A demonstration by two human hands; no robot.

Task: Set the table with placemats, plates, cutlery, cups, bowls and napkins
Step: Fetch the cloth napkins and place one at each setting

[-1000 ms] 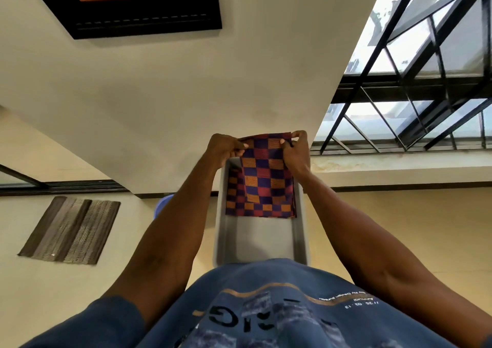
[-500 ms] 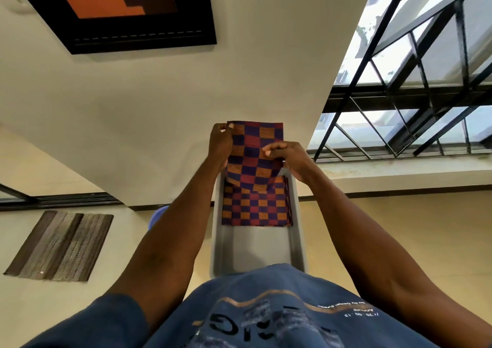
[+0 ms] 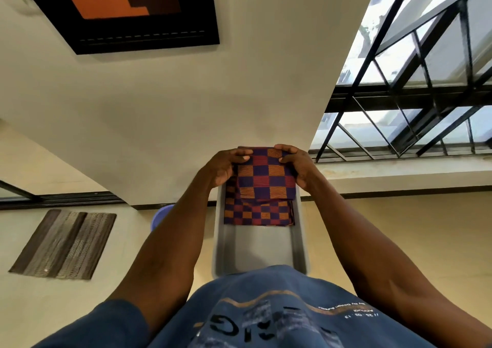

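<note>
A folded checked napkin (image 3: 265, 181) in purple, red and orange is held above the far end of a grey plastic bin (image 3: 259, 249). My left hand (image 3: 226, 168) grips its left edge and my right hand (image 3: 299, 165) grips its right edge, fingers curled over the top. More of the same checked cloth (image 3: 258, 213) lies folded inside the bin beneath it. The near half of the bin's floor is bare. My blue shirt hides the bin's near end.
A brown striped mat (image 3: 65, 244) lies on the pale floor at the left. A blue round object (image 3: 159, 214) peeks out behind my left forearm. A white wall with a framed picture (image 3: 125, 12) rises ahead; a barred window (image 3: 415, 81) is at the right.
The napkin has gone from hanging open to folded smaller, and both hands now hold it by its sides above the cloth in the bin. The view has tilted slightly.
</note>
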